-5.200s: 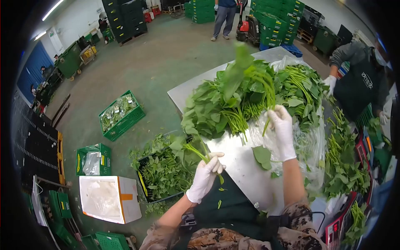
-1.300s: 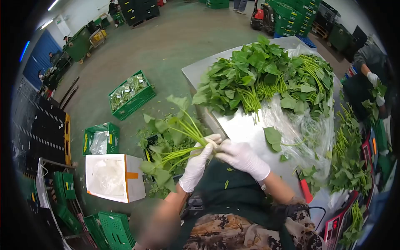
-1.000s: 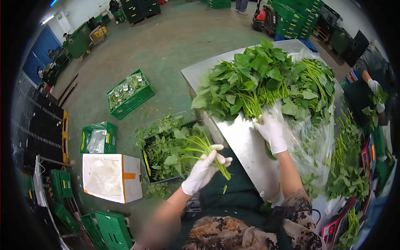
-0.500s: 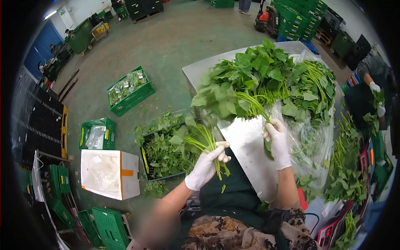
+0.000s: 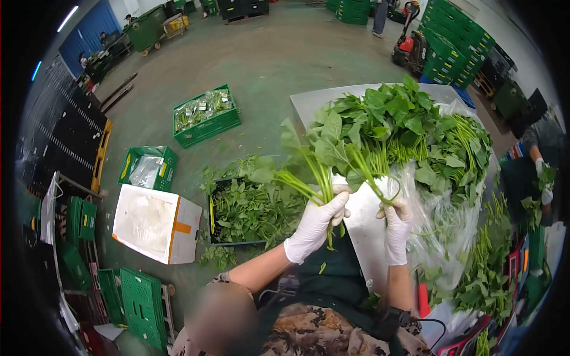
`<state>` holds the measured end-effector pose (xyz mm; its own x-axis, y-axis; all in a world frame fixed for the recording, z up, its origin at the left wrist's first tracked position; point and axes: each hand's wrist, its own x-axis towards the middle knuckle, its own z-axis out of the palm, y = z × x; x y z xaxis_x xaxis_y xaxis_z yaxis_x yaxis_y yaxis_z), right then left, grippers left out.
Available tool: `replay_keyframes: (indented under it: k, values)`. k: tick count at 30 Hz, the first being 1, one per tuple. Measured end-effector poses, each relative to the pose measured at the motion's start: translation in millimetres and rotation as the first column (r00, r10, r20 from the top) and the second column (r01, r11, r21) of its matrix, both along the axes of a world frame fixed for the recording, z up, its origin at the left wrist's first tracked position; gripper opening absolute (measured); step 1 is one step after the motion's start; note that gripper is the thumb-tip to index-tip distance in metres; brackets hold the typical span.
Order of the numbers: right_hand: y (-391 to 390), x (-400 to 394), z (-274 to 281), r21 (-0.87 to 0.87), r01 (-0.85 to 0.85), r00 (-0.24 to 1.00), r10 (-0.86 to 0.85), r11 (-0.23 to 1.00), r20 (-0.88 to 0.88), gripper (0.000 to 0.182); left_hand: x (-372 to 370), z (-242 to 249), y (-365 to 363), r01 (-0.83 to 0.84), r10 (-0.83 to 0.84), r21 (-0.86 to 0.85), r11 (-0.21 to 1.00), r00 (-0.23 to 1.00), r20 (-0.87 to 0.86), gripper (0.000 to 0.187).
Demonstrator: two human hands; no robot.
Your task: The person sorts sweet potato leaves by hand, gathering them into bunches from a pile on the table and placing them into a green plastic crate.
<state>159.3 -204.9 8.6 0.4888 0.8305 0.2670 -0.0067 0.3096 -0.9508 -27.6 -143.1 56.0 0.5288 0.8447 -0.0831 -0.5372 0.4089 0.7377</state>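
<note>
The left hand (image 5: 320,225), in a white glove, is closed around a leafy bunch (image 5: 320,175) in the middle of the frame. The leaves point up and the stem ends poke out below the hand. The right hand (image 5: 396,231), also in a white glove, pinches a leafy stem (image 5: 367,175) with its fingertips, just beside the bunch.

Behind both hands, a big green pile (image 5: 386,113) sits on the shiny bench (image 5: 367,234), in the upper right. Crinkly clear plastic (image 5: 436,219) lies on the bench, to the right of the right hand. A red thing (image 5: 423,299) is at the lower right.

Left of the left hand, a black crate (image 5: 212,222) on the floor is full of loose greens (image 5: 255,210). A white box (image 5: 145,219) is further left. A green crate (image 5: 208,130) at the upper left holds bags of greens. At the far right, another person (image 5: 537,142) with white gloves holds some leaves (image 5: 547,177)
</note>
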Motion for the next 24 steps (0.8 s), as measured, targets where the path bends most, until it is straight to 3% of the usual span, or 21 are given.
replay_keyframes:
  k: [2, 4, 6, 8, 14, 17, 20, 21, 24]
  values:
    - [-1, -7, 2, 0.042, 0.009, 0.997, -0.013, 0.999, 0.081, 0.011, 0, 1, 2, -0.037, 0.038, 0.024, 0.999, 0.999, -0.034, 0.016]
    - [-3, -8, 7, 0.049, 0.024, 0.935, -0.040, 0.999, 0.353, 0.015, -2, 2, 5, -0.066, 0.070, 0.056, 0.996, 0.994, -0.078, 0.015]
    - [-4, -7, 11, 0.114, 0.033, 0.791, -0.096, 0.993, 0.604, 0.019, -6, 7, 4, -0.103, 0.106, 0.024, 0.994, 0.981, -0.165, 0.015]
    - [0, -8, 14, 0.225, 0.010, 0.573, -0.190, 0.974, 0.797, 0.021, -9, 7, 3, -0.119, 0.126, 0.043, 0.992, 0.957, -0.261, 0.015]
    - [5, -9, 18, 0.209, 0.107, 0.311, -0.233, 0.972, 0.922, 0.022, -29, 1, 20, -0.302, 0.315, 0.091, 0.949, 0.924, -0.218, 0.018]
    - [13, -8, 10, 0.086, 0.186, 0.538, -0.175, 0.979, 0.825, 0.016, -54, 8, 34, -0.345, 0.381, 0.188, 0.920, 0.901, -0.210, 0.023]
    - [28, -21, 13, 0.020, 0.141, 0.617, -0.103, 0.990, 0.780, 0.015, -71, 14, 38, -0.346, 0.388, 0.201, 0.916, 0.892, -0.234, 0.026]
    - [34, -30, 13, -0.052, 0.068, 0.703, -0.011, 0.996, 0.711, 0.016, -74, 15, 37, -0.338, 0.377, 0.189, 0.922, 0.897, -0.233, 0.027]
    - [41, -56, 30, -0.296, -0.156, 0.664, 0.322, 0.942, 0.675, 0.018, -79, 17, 34, -0.286, 0.310, 0.138, 0.948, 0.926, -0.214, 0.028]
